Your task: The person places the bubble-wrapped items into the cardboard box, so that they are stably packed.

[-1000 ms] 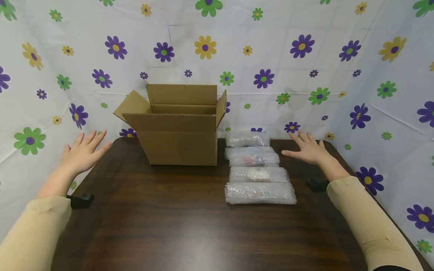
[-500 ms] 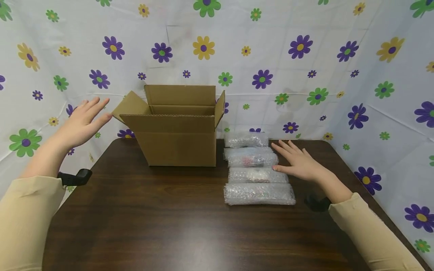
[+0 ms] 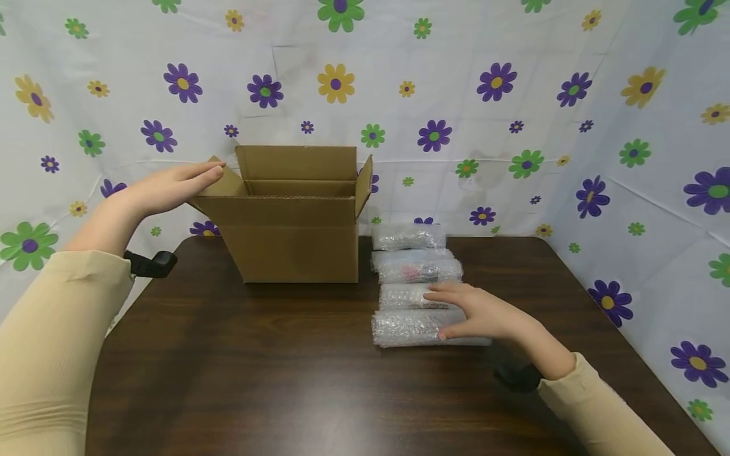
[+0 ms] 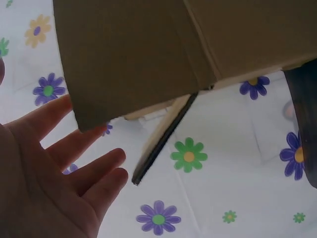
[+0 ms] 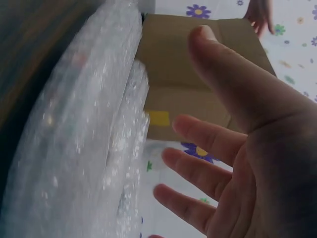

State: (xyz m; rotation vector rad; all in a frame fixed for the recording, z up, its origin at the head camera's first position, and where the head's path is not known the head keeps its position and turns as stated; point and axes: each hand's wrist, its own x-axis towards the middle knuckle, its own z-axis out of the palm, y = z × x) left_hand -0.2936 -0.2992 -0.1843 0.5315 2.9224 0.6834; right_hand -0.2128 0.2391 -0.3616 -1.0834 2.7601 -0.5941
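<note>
An open cardboard box stands upright at the back left of the table, its flaps raised. My left hand is at the box's left flap; in the left wrist view its loosely spread fingers are at the flap's edge. Several bubble-wrapped bundles lie in a column right of the box. Over the nearest bundle and the one behind it hovers my right hand, thumb and fingers apart and holding nothing. The right wrist view shows the bubble wrap beside the spread fingers.
Farther back lie a bundle with red and dark contents and another bundle. The dark wooden table is bordered by a white flowered curtain behind and at both sides. Each wrist wears a black camera mount.
My left hand has risen and moved right to the box's left flap. My right hand has come left and nearer, from beside the bundles to over the nearest ones. Box and bundles stay put.
</note>
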